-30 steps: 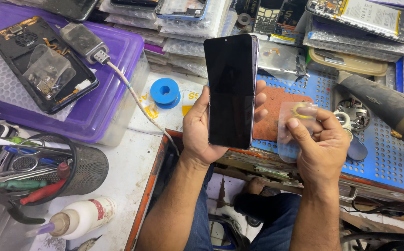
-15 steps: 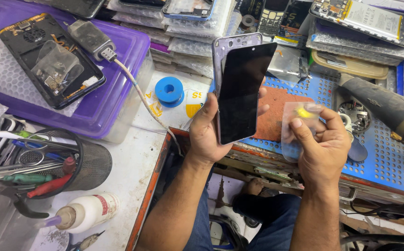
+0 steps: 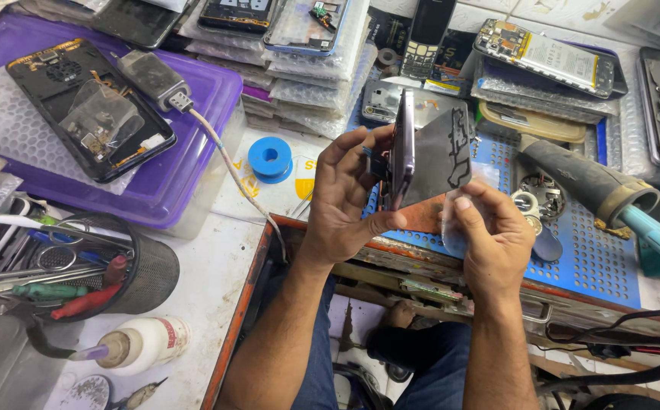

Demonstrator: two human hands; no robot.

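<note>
The left hand (image 3: 345,201) rises from below with the forearm nearly upright, its fingers and thumb wrapped around a smartphone (image 3: 404,148) held edge-on to the camera. A dark screen panel (image 3: 440,156) swings away from the phone's body like an opened book. The right hand (image 3: 493,239) comes up beside it, fingers curled around a small clear plastic bag (image 3: 451,220) and touching the panel's lower edge.

Both hands hover above a blue perforated mat (image 3: 588,262), close to the bench's near edge, where a rust-orange frame (image 3: 243,304) borders the gap the arms pass through. On the mat lies one dark-handled tool (image 3: 588,182), just right of the right hand, leaving little free room on that side.

To the left sits one blue spool (image 3: 271,159), then one purple tray (image 3: 186,163) carrying one opened phone shell (image 3: 91,106) and one grey charger plug (image 3: 155,76). Further out stand one mesh tool cup (image 3: 148,269) and one white glue bottle (image 3: 148,342). Stacks of bagged phone parts (image 3: 315,76) crowd the far edge.
</note>
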